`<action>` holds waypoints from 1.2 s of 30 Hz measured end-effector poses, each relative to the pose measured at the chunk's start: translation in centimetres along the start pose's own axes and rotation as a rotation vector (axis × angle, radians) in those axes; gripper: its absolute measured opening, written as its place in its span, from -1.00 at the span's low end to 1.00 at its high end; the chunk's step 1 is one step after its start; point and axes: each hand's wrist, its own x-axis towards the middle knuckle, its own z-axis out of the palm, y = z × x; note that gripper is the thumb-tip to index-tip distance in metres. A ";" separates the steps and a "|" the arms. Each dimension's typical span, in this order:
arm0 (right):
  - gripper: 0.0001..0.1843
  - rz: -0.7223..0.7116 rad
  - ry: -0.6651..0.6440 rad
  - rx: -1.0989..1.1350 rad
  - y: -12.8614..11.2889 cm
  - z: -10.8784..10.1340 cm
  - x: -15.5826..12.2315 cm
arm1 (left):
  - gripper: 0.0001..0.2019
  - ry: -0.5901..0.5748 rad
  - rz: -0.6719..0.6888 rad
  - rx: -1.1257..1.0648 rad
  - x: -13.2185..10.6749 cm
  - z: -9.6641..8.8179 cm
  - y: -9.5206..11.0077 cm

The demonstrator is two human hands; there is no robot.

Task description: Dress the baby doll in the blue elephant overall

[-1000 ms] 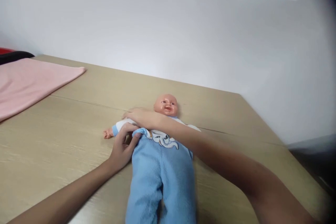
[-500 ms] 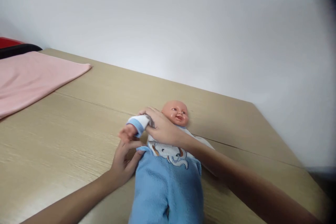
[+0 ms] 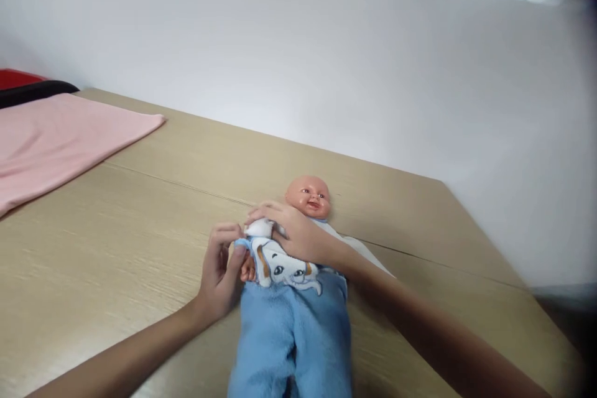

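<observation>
A baby doll (image 3: 308,196) lies on its back on the wooden table (image 3: 116,242), head toward the wall. It wears a blue fleece overall (image 3: 293,329) with an elephant picture on the bib. My left hand (image 3: 221,270) pinches the left edge of the bib beside the doll's bent arm. My right hand (image 3: 291,230) reaches across the doll's chest and closes on its white sleeve at the shoulder.
A pink cloth (image 3: 56,140) lies flat on the table at the far left, with a red and black object (image 3: 28,84) behind it. A white partition wall (image 3: 326,62) runs along the table's back and right edges.
The doll's arm, held up and out to the left half a second ago, is now folded down against its side. The blue bib has come up higher over the chest.
</observation>
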 end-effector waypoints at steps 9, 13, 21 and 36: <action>-0.70 0.332 0.183 0.051 -2.6 0.3 -3.7 | -0.57 -0.051 -0.578 -0.165 3.2 0.2 0.2; -0.69 0.413 0.265 0.238 -1.0 1.6 -3.9 | -0.57 -0.111 -0.692 -0.263 3.9 0.1 -1.5; -0.70 0.397 0.414 0.335 1.1 2.9 -5.0 | -0.65 -0.251 -0.591 -0.161 5.2 -0.5 -1.2; -0.71 0.350 0.352 0.354 2.0 3.3 -4.7 | -0.46 -0.351 -0.923 -0.474 7.8 0.1 -4.8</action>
